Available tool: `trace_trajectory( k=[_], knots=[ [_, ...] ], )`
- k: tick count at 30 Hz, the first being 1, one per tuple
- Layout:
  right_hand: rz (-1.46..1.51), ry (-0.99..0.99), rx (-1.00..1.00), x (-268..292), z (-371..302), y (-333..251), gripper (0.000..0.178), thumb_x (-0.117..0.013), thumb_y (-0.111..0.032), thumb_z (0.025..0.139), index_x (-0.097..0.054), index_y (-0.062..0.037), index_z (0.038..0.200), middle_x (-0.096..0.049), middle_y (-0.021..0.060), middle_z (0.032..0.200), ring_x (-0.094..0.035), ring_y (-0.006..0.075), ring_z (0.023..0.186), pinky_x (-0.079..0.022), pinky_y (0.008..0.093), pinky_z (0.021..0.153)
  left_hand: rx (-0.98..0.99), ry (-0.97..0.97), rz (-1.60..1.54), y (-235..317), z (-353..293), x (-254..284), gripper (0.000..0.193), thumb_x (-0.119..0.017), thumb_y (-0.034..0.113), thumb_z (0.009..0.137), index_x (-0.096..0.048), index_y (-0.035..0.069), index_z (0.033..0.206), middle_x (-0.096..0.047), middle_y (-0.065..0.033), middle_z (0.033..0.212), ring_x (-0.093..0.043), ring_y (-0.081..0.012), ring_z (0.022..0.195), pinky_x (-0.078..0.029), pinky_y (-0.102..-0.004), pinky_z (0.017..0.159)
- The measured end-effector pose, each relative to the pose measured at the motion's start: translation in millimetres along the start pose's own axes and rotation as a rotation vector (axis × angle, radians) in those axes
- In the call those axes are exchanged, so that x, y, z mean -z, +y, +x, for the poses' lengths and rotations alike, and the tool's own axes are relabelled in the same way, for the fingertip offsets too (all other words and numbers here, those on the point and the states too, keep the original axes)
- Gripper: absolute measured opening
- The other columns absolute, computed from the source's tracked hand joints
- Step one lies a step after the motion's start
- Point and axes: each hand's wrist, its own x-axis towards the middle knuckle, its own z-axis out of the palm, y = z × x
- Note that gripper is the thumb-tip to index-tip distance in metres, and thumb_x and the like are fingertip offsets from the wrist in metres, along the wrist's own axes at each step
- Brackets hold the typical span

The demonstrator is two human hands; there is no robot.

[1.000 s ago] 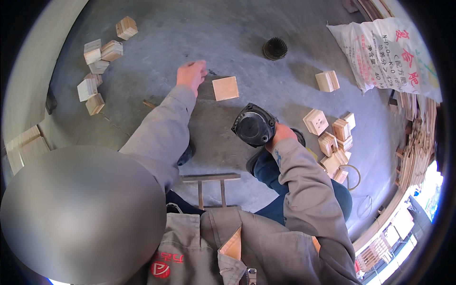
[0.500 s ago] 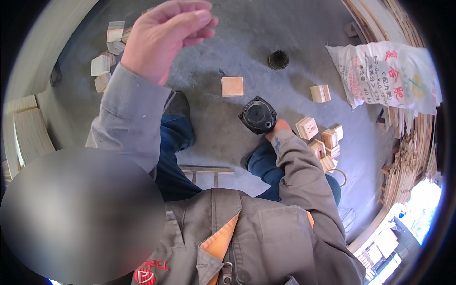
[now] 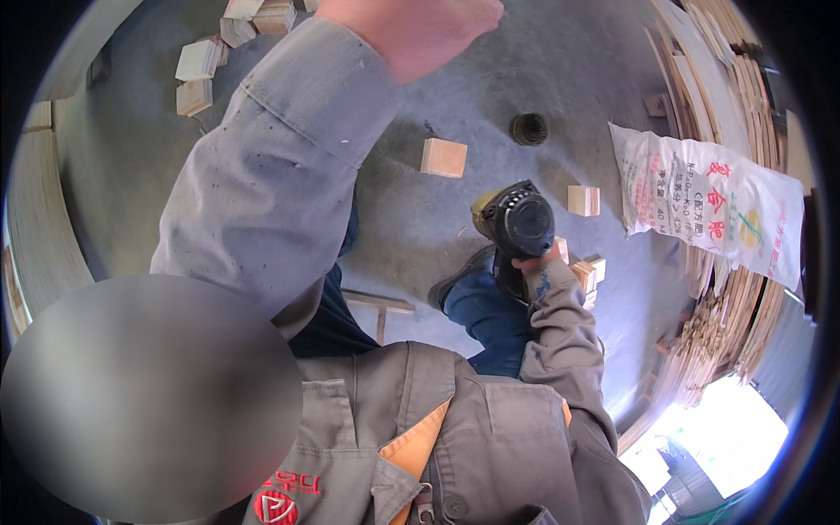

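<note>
My right hand (image 3: 540,260) is closed around the handle of a black and yellowish nail gun (image 3: 529,223), held above my right knee with its round black cap facing up. My left hand (image 3: 420,31) reaches across the top of the view, raised over the floor; its fingers are mostly cut off by the upper edge, so their grip is hidden. Below it on the concrete lies a square wooden block (image 3: 444,158). A dark round coil, seemingly of nails (image 3: 529,129), sits farther right, with another wooden block (image 3: 584,200) nearer the nail gun.
Several wooden blocks (image 3: 194,96) lie at the far left, and more blocks (image 3: 588,274) are partly hidden behind my right hand. A white printed sack (image 3: 713,201) rests against stacked boards (image 3: 717,324) on the right. A wooden bar (image 3: 376,302) shows between my legs.
My left hand has swung right and up, partly out of view. My right hand has shifted right with the nail gun and tilted it, so its yellowish side shows.
</note>
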Motion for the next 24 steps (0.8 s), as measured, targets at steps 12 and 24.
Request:
trace_trajectory(
  k=[12,24],
  knots=[
    [0.303,-0.010,0.174,38,30,-74,0.074,-0.076,-0.036,0.077,-0.052,-0.0197,0.145,-0.054,0.0049,0.147,-0.045,0.0263,0.139,-0.029,0.0402,0.122,-0.112,0.060,0.248,1,-2,12,0.037,-0.070,0.022,0.078,-0.067,-0.006,0.101,-0.070,-0.0186,0.083,-0.070,-0.0348,0.081,-0.055,-0.0414,0.073],
    [0.433,0.032,0.077,19,76,-81,0.079,-0.072,-0.038,0.076,-0.048,-0.0179,0.148,-0.049,0.0063,0.152,-0.040,0.0273,0.143,-0.026,0.0408,0.123,-0.129,0.010,0.278,0,1,22,0.033,-0.068,0.020,0.079,-0.066,-0.007,0.097,-0.070,-0.0208,0.086,-0.068,-0.0386,0.085,-0.054,-0.0448,0.076]
  ],
)
